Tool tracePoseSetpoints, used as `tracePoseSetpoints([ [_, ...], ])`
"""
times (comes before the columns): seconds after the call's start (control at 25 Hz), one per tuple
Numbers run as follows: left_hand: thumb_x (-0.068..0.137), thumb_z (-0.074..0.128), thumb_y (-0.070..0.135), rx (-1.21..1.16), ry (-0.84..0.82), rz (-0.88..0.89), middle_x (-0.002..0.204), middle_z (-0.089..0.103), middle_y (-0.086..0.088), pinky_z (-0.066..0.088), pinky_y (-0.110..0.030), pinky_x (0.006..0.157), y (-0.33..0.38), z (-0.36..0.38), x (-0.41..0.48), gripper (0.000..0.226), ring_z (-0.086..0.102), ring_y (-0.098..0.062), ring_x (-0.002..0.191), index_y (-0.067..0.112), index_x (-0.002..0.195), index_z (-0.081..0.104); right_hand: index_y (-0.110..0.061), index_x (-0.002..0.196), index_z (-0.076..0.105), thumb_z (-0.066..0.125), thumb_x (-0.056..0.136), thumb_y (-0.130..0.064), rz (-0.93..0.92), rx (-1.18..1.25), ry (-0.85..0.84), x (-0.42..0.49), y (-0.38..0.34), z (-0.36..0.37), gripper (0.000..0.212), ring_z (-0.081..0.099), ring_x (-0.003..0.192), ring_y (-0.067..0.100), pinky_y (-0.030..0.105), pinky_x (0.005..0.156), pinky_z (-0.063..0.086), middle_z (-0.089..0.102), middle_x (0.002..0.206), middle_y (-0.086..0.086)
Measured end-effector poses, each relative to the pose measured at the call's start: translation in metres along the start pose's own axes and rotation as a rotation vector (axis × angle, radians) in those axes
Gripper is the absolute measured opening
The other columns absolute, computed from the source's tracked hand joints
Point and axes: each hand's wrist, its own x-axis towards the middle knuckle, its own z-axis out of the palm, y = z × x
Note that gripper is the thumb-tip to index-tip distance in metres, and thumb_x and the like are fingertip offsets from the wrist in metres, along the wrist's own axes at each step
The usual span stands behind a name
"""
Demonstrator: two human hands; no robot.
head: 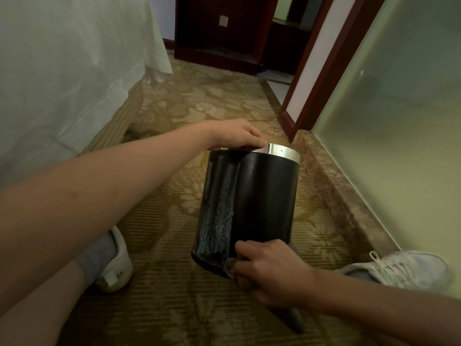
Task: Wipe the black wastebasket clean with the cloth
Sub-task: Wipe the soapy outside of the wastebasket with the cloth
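The black wastebasket (259,196) with a silver metal rim lies tilted on the patterned carpet, its rim pointing away from me. A wet, glistening streak runs down its left side. My left hand (237,136) grips the far rim, fingers curled over the edge. My right hand (269,268) holds a dark grey cloth (230,267) bunched against the basket's near bottom end. A tail of the cloth hangs out below my right wrist.
A bed with a white sheet (62,78) lies to the left. A frosted glass wall (399,121) with a marble sill runs along the right. My white shoes (117,265) (404,268) flank the basket. A dark wooden cabinet (219,28) stands ahead.
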Motion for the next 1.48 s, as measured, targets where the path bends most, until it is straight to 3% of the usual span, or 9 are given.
tracePoseSetpoints([
  [0.16, 0.095, 0.048, 0.050, 0.058, -0.019, -0.032, 0.110, 0.059, 0.008, 0.039, -0.037, 0.096, -0.003, 0.002, 0.002, 0.024, 0.053, -0.016, 0.109, 0.036, 0.107, 0.064, -0.030, 0.091, 0.070, 0.055, 0.075, -0.046, 0.318, 0.088, 0.322, 0.011, 0.032, -0.042, 0.027, 0.056, 0.069, 0.010, 0.026, 0.054, 0.046, 0.050, 0.085, -0.011],
  [0.32, 0.096, 0.048, 0.035, -0.048, -0.143, -0.041, 0.093, 0.066, -0.003, 0.047, -0.032, 0.080, 0.002, 0.002, 0.001, 0.031, 0.059, -0.017, 0.087, 0.013, 0.105, 0.068, -0.022, 0.086, 0.070, 0.064, 0.078, -0.040, 0.347, -0.263, 0.482, 0.045, 0.067, -0.094, 0.021, 0.059, 0.071, 0.019, 0.022, 0.048, 0.028, 0.058, 0.088, -0.002],
  [0.52, 0.096, 0.046, 0.025, -0.025, -0.120, -0.001, 0.089, 0.065, -0.001, 0.044, -0.040, 0.089, 0.004, 0.004, -0.001, 0.024, 0.059, -0.017, 0.085, 0.021, 0.084, 0.066, -0.014, 0.083, 0.067, 0.067, 0.078, -0.032, 0.243, -0.362, 0.410, 0.063, 0.047, -0.068, 0.020, 0.057, 0.073, 0.025, 0.027, 0.046, 0.032, 0.056, 0.088, 0.007],
  [0.64, 0.099, 0.045, 0.029, 0.002, -0.095, 0.009, 0.102, 0.066, 0.000, 0.040, -0.041, 0.100, 0.003, 0.002, 0.000, 0.021, 0.059, -0.019, 0.101, 0.026, 0.094, 0.066, -0.018, 0.088, 0.066, 0.075, 0.072, -0.032, 0.049, -0.216, 0.238, 0.030, 0.007, -0.016, 0.023, 0.055, 0.074, 0.018, 0.023, 0.050, 0.034, 0.055, 0.094, 0.004],
  [0.8, 0.097, 0.049, 0.041, 0.019, -0.159, -0.021, 0.108, 0.067, 0.001, 0.043, -0.035, 0.091, 0.003, 0.000, -0.005, 0.025, 0.060, -0.017, 0.104, 0.026, 0.104, 0.068, -0.025, 0.091, 0.062, 0.070, 0.080, -0.036, -0.078, -0.043, -0.068, -0.001, -0.009, 0.008, 0.017, 0.049, 0.072, 0.010, 0.022, 0.050, 0.039, 0.050, 0.092, -0.005],
  [0.96, 0.094, 0.049, 0.050, 0.033, -0.084, -0.004, 0.110, 0.065, 0.005, 0.042, -0.033, 0.088, 0.002, 0.008, 0.004, 0.026, 0.058, -0.014, 0.104, 0.033, 0.104, 0.066, -0.027, 0.091, 0.070, 0.050, 0.080, -0.044, 0.263, 0.005, 0.288, 0.013, 0.032, -0.042, 0.028, 0.054, 0.070, 0.008, 0.023, 0.052, 0.041, 0.051, 0.088, -0.010],
  [1.08, 0.090, 0.054, 0.043, -0.064, -0.089, 0.014, 0.094, 0.067, 0.002, 0.047, -0.034, 0.083, -0.005, 0.012, 0.010, 0.025, 0.061, -0.013, 0.089, 0.024, 0.093, 0.068, -0.023, 0.092, 0.071, 0.056, 0.081, -0.041, 0.396, -0.190, 0.504, 0.035, 0.065, -0.086, 0.026, 0.058, 0.075, 0.016, 0.024, 0.055, 0.033, 0.056, 0.091, -0.005],
  [1.32, 0.089, 0.051, 0.029, -0.181, -0.002, -0.001, 0.081, 0.059, -0.002, 0.044, -0.031, 0.075, -0.005, 0.014, 0.003, 0.019, 0.054, -0.017, 0.078, 0.022, 0.075, 0.061, -0.016, 0.089, 0.069, 0.071, 0.078, -0.031, 0.268, -0.344, 0.383, 0.053, 0.059, -0.074, 0.019, 0.056, 0.074, 0.022, 0.027, 0.049, 0.032, 0.055, 0.091, 0.004],
  [1.48, 0.086, 0.050, 0.034, -0.181, 0.076, -0.018, 0.079, 0.055, 0.000, 0.038, -0.034, 0.075, -0.010, 0.020, 0.008, 0.019, 0.051, -0.015, 0.077, 0.023, 0.071, 0.055, -0.020, 0.091, 0.068, 0.075, 0.074, -0.029, -0.042, -0.223, 0.125, 0.014, 0.002, -0.008, 0.021, 0.053, 0.076, 0.016, 0.028, 0.050, 0.042, 0.054, 0.093, 0.000],
])
